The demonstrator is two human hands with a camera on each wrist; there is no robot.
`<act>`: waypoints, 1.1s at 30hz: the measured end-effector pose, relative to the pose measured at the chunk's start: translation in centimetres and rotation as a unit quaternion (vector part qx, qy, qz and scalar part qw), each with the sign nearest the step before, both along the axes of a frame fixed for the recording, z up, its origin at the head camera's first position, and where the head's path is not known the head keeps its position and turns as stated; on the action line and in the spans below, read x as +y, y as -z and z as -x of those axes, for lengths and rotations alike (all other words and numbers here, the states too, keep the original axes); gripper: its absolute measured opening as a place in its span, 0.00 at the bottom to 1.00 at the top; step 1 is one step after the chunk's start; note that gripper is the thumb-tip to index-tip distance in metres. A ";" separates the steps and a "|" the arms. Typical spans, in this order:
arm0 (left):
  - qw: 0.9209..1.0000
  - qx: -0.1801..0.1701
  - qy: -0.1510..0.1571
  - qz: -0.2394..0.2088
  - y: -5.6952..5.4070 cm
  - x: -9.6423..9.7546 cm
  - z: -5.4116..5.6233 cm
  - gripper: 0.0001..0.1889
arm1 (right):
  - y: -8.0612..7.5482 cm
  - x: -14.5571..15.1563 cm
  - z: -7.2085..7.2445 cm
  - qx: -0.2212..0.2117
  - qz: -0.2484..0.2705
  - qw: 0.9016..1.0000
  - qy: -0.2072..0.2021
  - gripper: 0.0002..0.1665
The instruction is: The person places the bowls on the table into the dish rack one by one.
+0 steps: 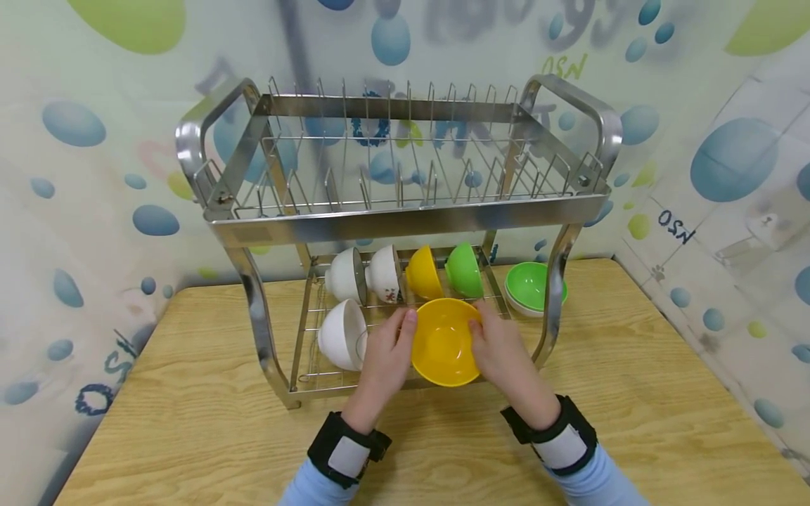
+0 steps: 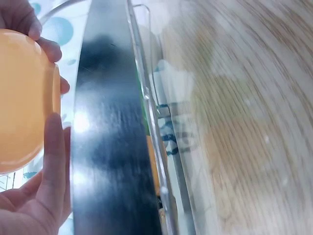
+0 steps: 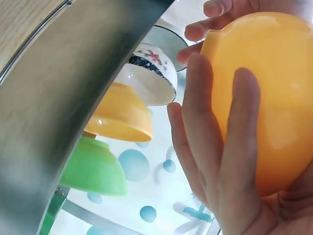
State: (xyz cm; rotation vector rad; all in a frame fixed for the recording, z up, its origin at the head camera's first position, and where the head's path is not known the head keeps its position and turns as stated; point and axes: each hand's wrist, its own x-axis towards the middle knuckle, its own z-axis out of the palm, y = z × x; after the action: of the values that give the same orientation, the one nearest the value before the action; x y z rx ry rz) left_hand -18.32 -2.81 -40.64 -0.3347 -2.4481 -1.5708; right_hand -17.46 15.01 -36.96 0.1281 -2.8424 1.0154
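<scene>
A yellow bowl [image 1: 446, 344] is held between both hands over the front of the dish rack's lower shelf, its inside facing the head camera. The left hand [image 1: 387, 351] grips its left rim, thumb on top. On the opposite side the right hand [image 1: 504, 351] holds the rim, and the right wrist view shows its fingers [image 3: 242, 117] against the bowl's outside. Behind stand a pale glass-like bowl [image 1: 346, 276], a white patterned bowl [image 1: 384, 274], another yellow bowl [image 1: 422, 273] and a green bowl [image 1: 465, 270], all tilted on edge. A white bowl [image 1: 340, 336] leans left of the left hand.
The two-tier metal rack [image 1: 405, 223] stands on a wooden table [image 1: 209, 393], its upper tier overhanging the lower shelf. Right of it, a green bowl [image 1: 528, 284] sits in a white bowl [image 1: 522, 309], near the rack's leg [image 1: 557, 302]. A patterned wall covering [image 1: 126, 140] is close behind.
</scene>
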 end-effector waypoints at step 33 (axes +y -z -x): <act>0.954 -0.200 0.112 -0.191 -0.8 -0.7 -0.1 0.26 | 0.2 0.1 -1.1 -0.003 0.022 0.999 0.026 0.29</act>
State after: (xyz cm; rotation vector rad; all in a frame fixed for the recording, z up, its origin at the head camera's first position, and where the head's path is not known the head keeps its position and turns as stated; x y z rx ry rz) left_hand -18.24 -3.48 -39.81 -0.2510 -2.3544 -2.3641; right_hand -16.36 15.14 -37.14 0.0482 -2.8110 1.0682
